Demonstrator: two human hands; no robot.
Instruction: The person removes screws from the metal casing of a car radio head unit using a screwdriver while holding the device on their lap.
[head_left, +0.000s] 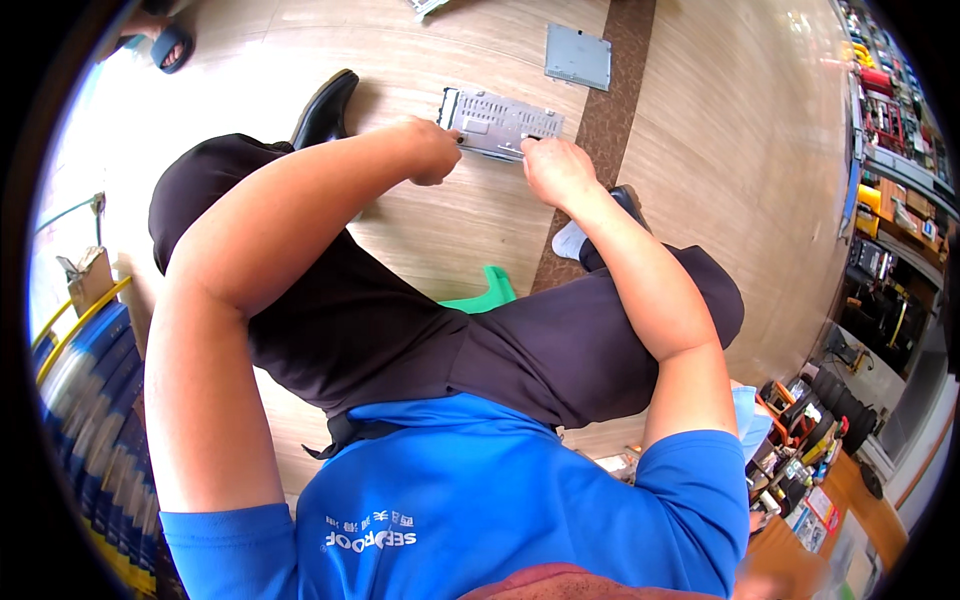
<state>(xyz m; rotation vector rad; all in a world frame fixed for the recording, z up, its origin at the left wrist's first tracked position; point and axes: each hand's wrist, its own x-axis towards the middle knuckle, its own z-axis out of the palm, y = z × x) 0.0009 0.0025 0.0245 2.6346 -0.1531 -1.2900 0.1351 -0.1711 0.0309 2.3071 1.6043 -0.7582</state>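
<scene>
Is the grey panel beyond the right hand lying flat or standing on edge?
Flat: the grey panel shows its broad face upward on the floor, overlapping the brown strip.

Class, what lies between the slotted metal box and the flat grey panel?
In the head view, only bare pale floor separates the metal box from the grey panel.

The person wears a bright blue shirt (490,480), with short sleeves (225,535) and small white lettering (370,538) on its chest. Below the shirt come loose, very dark trousers (370,320); a black strap (320,453) pokes out beside its hem. Farthest from the shirt is a shiny black shoe (325,108).
</scene>
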